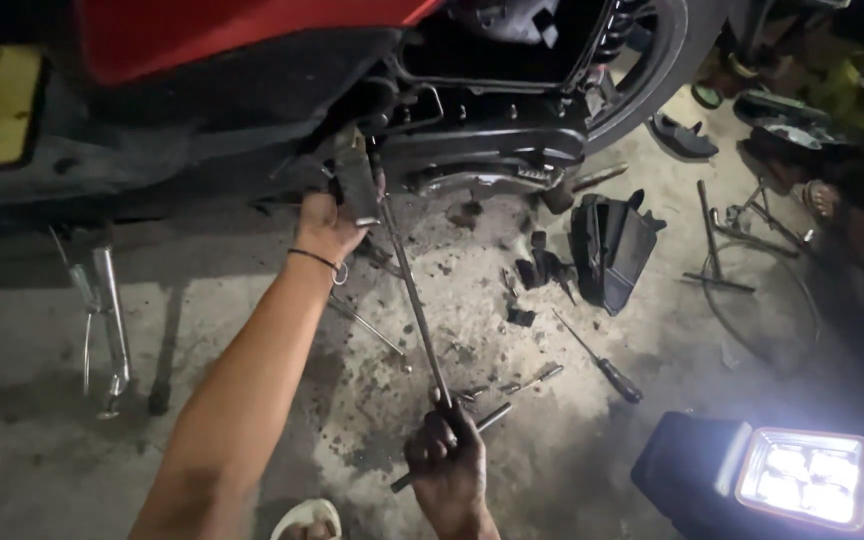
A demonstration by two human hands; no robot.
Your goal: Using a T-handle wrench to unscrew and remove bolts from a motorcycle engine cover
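Right hand point(447, 462) clamped on the long steel T-handle wrench point(414, 300), turning a fastener under the red scooter point(252, 40); left hand point(327, 225) seemingly gripping the grey footrest point(357, 180). Next needs steady torque.

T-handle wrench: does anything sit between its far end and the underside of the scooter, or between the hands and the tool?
Nothing visible does. The right hand grips the T-handle wrench, whose shaft runs clear up to the scooter, where the left hand steadies its tip.

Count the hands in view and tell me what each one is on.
2. The left hand grips a part under the red scooter. The right hand grips the long T-handle wrench reaching up to that spot. Others may be hidden in the dark right edge.
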